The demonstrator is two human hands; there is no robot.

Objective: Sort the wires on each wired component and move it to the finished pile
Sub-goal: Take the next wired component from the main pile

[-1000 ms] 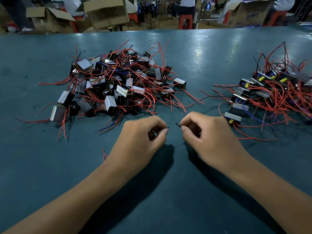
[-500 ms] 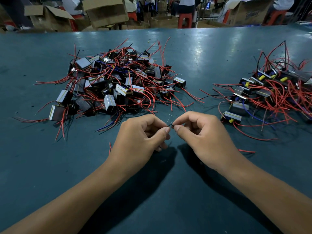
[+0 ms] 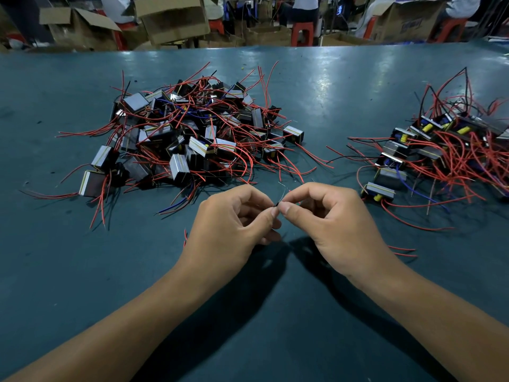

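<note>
Near the big pile [image 3: 187,139], my left hand [image 3: 231,224] and right hand [image 3: 330,221] pinch thin wire ends [image 3: 278,201] together, mid-sorting; next comes twisting them.

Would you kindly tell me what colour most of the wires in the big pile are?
Red, with a few blue and black ones, on the big pile; the head view shows it.

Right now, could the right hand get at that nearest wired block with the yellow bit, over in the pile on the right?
Probably yes. The block lies at that pile's near edge, with bare table between it and the right hand. But that hand is busy pinching a thin wire with the left hand.
</note>
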